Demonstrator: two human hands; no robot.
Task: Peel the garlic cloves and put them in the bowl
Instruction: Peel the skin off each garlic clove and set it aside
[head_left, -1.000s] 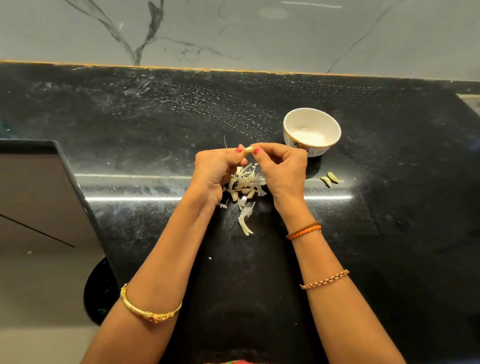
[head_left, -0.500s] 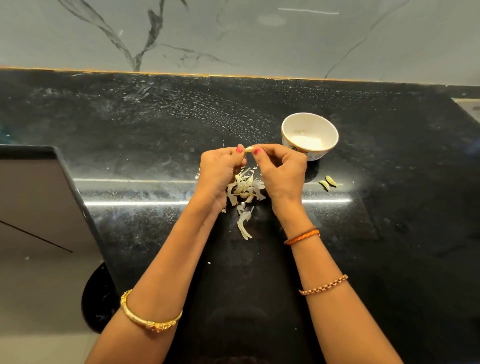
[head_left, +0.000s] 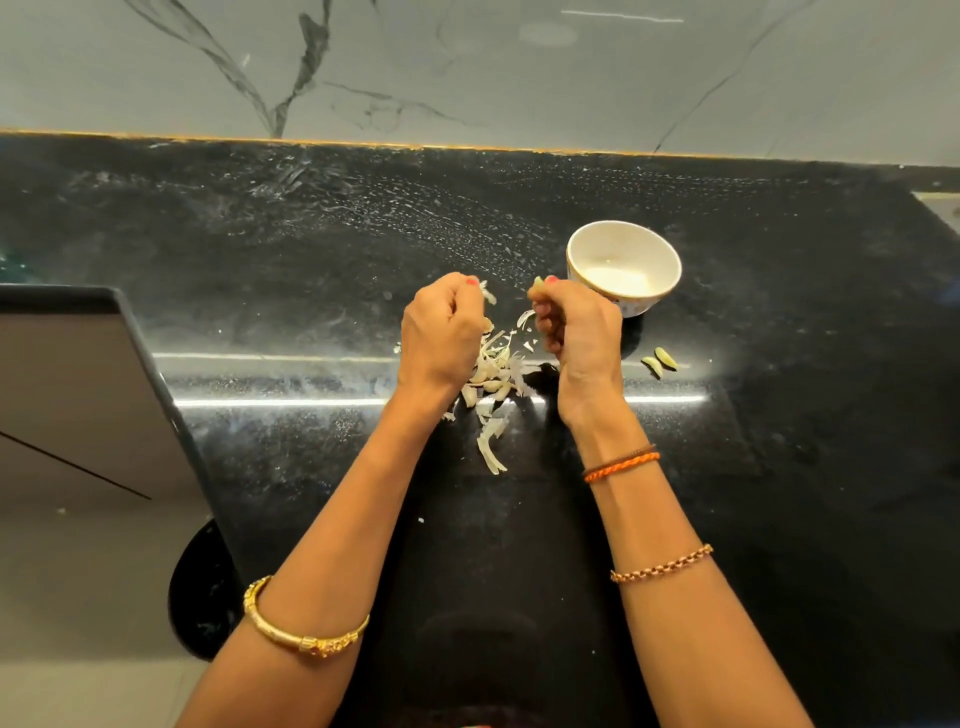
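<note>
A clove (head_left: 538, 282) was pinched in the fingertips of the right hand (head_left: 582, 332), just left of the white bowl (head_left: 623, 266), while the left hand (head_left: 441, 332) pinched a strip of peel (head_left: 488, 295) a little apart from it. Below and between the hands a heap of cloves and skins (head_left: 493, 379) lay on the black table (head_left: 779, 415). Two greenish pods (head_left: 660, 361) lay to the right, near the bowl.
</note>
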